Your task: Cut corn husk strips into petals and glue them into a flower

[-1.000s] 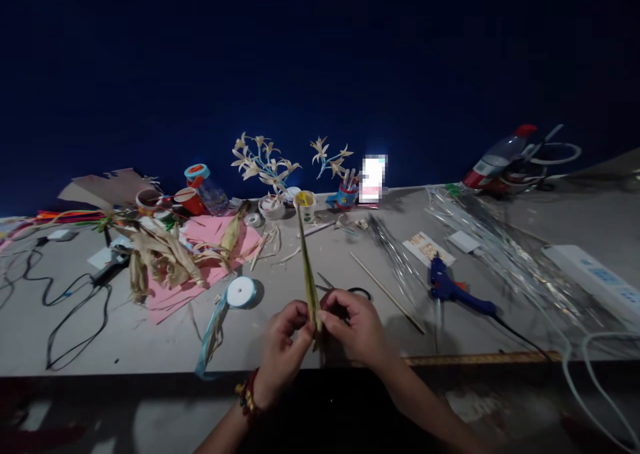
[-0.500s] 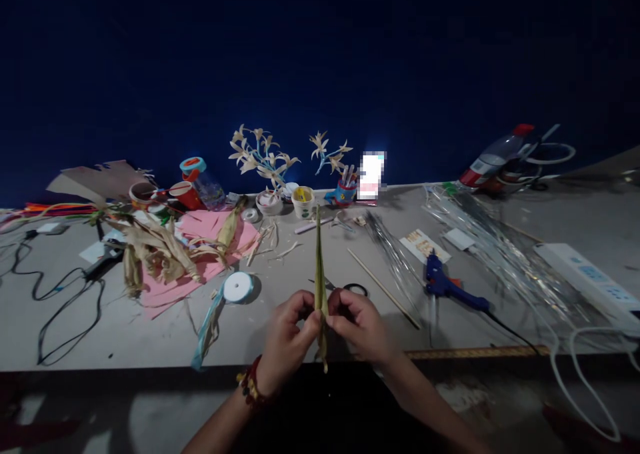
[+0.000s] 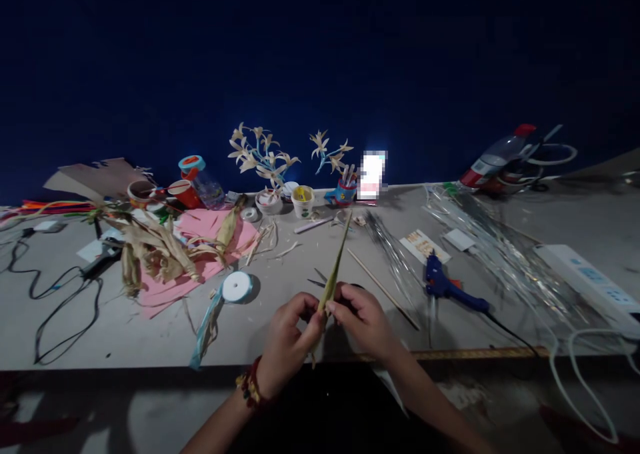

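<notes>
A long, narrow greenish corn husk (image 3: 336, 267) is pinched between both hands above the table's front part, its tip pointing away and leaning right. My left hand (image 3: 295, 324) is closed on its lower part, thumb along the side. Fingers of my right hand (image 3: 361, 317) press on the husk from the right. Behind it lie scissors (image 3: 316, 278), their blades showing and their handles mostly covered by my right hand. A thin stick (image 3: 383, 287) rests on the table to the right. Left of the hands stands a spool of light-blue ribbon (image 3: 237, 287) with its end trailing forward.
Dried corn husks (image 3: 160, 247) lie on pink paper (image 3: 205, 277) at the left. Husk flowers (image 3: 263, 151) stand at the back beside small tubs (image 3: 303, 204). At the right are a blue glue gun (image 3: 453, 289), wire bundles (image 3: 500, 254) and a power strip (image 3: 590, 277).
The husk has tilted from upright to leaning right, and its tip has swung rightward. Both hands stay on it. More of the scissor blades now shows.
</notes>
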Action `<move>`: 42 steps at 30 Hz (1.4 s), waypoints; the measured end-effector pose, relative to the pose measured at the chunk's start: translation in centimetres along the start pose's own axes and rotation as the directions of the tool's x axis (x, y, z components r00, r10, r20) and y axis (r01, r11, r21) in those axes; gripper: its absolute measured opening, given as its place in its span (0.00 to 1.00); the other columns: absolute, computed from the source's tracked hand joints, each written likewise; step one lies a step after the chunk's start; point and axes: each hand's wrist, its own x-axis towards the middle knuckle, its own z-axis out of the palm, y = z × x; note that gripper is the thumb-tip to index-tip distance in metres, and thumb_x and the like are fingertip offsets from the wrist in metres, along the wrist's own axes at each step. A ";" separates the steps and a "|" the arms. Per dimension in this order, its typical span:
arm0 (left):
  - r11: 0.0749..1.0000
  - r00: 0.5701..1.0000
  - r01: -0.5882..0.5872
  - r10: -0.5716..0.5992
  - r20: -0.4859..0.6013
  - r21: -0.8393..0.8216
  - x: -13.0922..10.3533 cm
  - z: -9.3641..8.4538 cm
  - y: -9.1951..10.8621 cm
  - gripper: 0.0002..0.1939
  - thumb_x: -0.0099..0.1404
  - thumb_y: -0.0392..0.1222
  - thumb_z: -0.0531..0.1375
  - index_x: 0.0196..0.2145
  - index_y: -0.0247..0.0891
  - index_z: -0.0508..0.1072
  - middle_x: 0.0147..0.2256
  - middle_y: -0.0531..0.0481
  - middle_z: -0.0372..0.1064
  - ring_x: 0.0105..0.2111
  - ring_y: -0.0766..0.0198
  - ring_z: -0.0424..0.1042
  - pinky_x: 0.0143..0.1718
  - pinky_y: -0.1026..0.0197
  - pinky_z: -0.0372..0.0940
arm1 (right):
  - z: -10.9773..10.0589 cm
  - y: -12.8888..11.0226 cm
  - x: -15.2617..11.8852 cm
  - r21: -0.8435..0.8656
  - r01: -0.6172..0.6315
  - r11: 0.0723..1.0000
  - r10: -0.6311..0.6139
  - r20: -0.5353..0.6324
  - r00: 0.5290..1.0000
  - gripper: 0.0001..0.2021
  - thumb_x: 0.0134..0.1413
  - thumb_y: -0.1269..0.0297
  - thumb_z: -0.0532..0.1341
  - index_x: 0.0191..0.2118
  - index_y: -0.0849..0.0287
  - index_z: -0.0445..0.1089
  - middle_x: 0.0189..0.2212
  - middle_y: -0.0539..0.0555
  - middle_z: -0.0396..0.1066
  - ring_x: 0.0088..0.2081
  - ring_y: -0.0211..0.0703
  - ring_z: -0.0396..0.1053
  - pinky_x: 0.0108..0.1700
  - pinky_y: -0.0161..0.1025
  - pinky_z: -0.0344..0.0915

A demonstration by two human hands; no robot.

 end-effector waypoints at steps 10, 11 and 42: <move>0.876 0.956 0.262 -0.179 0.231 -0.405 0.1 -0.3 -0.5 0.15 0.65 0.52 0.63 0.32 0.38 0.66 0.28 0.50 0.72 0.26 0.66 0.71 0.27 0.66 0.66 | -0.5 1.0 -0.4 0.124 -0.033 0.992 0.021 0.101 0.995 0.14 0.65 0.57 0.56 0.31 0.58 0.68 0.25 0.50 0.68 0.27 0.38 0.66 0.30 0.34 0.66; 0.862 0.953 0.271 -0.178 0.245 -0.428 0.2 -0.3 -0.5 0.16 0.64 0.52 0.64 0.32 0.38 0.66 0.28 0.50 0.71 0.26 0.66 0.71 0.28 0.66 0.66 | -0.5 0.9 -0.4 0.126 -0.033 0.991 0.020 0.104 0.994 0.14 0.65 0.56 0.55 0.31 0.58 0.68 0.25 0.50 0.68 0.27 0.38 0.66 0.30 0.34 0.65; 0.998 0.999 0.037 -0.038 -0.028 -0.046 0.1 -0.2 -1.2 0.09 0.68 0.45 0.59 0.32 0.38 0.70 0.28 0.51 0.70 0.29 0.64 0.69 0.32 0.65 0.63 | -0.1 0.0 -0.2 -0.190 0.018 0.982 -0.009 0.048 0.999 0.11 0.64 0.64 0.56 0.28 0.56 0.63 0.24 0.47 0.64 0.28 0.38 0.63 0.31 0.35 0.56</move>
